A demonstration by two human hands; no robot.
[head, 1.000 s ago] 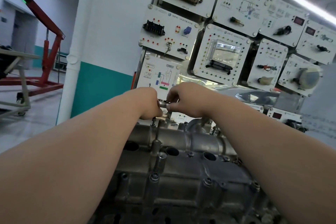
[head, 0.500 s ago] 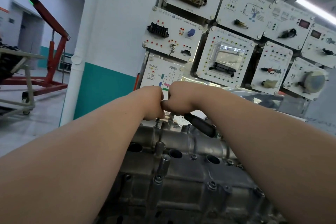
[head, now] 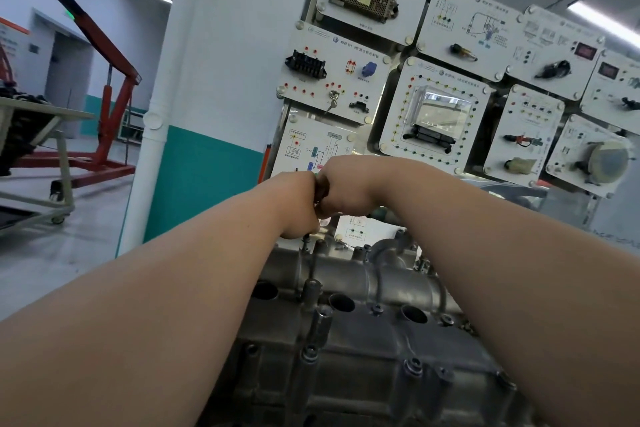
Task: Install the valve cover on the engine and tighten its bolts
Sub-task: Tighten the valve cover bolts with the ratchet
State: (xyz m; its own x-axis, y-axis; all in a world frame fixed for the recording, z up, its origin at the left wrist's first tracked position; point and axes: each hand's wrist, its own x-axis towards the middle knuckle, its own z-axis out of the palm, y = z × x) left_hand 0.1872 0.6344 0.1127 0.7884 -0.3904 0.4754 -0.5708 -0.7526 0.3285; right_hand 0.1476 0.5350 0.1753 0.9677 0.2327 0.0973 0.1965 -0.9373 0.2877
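The grey metal valve cover [head: 363, 340] lies on the engine below my arms, with several bolts in it, such as one bolt [head: 309, 352] near the middle. My left hand [head: 298, 204] is a fist above the cover's far edge, over a thin tool shaft [head: 304, 239] that stands on a far bolt. My right hand [head: 343, 187] is curled tight against the left hand, gripping the same ratchet wrench. The wrench itself is almost wholly hidden by both hands.
A board of white training panels [head: 433, 114] stands right behind the engine. A white pipe [head: 162, 97] runs down the wall at left. Farther left are a red engine hoist [head: 104, 97] and a wheeled metal stand [head: 34, 149] on the open floor.
My right hand has swung in against the left hand. The wrench's black handle, seen below the right hand half a second ago, is now hidden. Both fists stay over the same far bolt.
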